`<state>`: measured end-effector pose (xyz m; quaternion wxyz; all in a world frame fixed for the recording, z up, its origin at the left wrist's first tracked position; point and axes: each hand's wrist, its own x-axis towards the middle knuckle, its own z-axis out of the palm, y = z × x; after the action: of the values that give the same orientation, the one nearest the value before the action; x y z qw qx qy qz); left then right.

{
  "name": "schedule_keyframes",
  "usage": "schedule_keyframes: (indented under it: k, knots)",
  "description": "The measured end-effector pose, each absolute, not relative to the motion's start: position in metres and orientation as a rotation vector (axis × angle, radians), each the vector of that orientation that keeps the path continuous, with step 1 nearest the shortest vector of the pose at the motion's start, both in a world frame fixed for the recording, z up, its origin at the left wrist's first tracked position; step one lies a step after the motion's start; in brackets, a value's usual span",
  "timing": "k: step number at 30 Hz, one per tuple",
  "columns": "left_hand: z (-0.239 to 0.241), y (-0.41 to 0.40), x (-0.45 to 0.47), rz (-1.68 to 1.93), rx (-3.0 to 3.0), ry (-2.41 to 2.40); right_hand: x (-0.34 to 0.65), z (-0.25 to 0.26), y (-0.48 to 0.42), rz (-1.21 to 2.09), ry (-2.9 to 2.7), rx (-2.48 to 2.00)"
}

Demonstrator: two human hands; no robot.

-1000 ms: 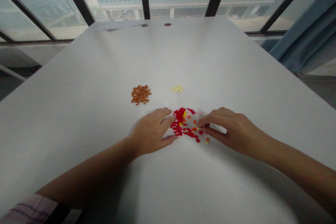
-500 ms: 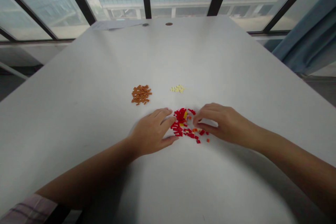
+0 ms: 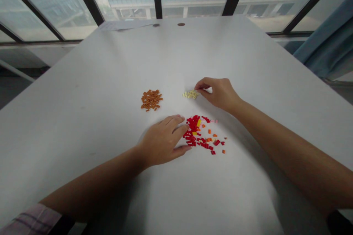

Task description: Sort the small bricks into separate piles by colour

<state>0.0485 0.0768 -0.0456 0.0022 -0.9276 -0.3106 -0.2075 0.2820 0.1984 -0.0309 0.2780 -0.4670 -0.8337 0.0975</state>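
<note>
My left hand (image 3: 165, 139) rests on the table with its fingers apart, the tips touching the left edge of a pile of small red bricks (image 3: 193, 123). Yellow bricks (image 3: 199, 122) lie among the red ones, and loose orange bricks (image 3: 209, 139) and pink pieces are scattered to their right. Farther back, my right hand (image 3: 217, 91) has thumb and forefinger pinched together at the right edge of a small pile of pale yellow bricks (image 3: 190, 94). Whatever is between those fingertips is too small to make out.
A heap of small brown bricks (image 3: 151, 100) lies left of the pale yellow pile. Everything is on a white table (image 3: 110, 69). Paper (image 3: 118, 25) and two round dark discs are at its far edge, before windows. A blue curtain (image 3: 328, 47) hangs at right.
My right hand has moved from the scattered bricks away from me to the pale yellow pile, uncovering orange and pink pieces. My left hand stays by the red bricks. The view has shifted slightly.
</note>
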Motion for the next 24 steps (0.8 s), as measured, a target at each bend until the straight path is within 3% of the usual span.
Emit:
schedule_keyframes:
  k: [6, 14, 24]
  knots:
    - [-0.045, 0.078, 0.05, -0.655, -2.886, -0.96, 0.306, -0.014, 0.166, 0.146, -2.369, -1.177]
    - [-0.044, 0.077, 0.052, -0.689, -2.885, -0.944, 0.319, -0.007, 0.092, 0.48, -2.575, -0.846]
    - [-0.045, 0.077, 0.052, -0.7, -2.878, -0.943, 0.325, -0.018, 0.083, 0.463, -2.64, -0.906]
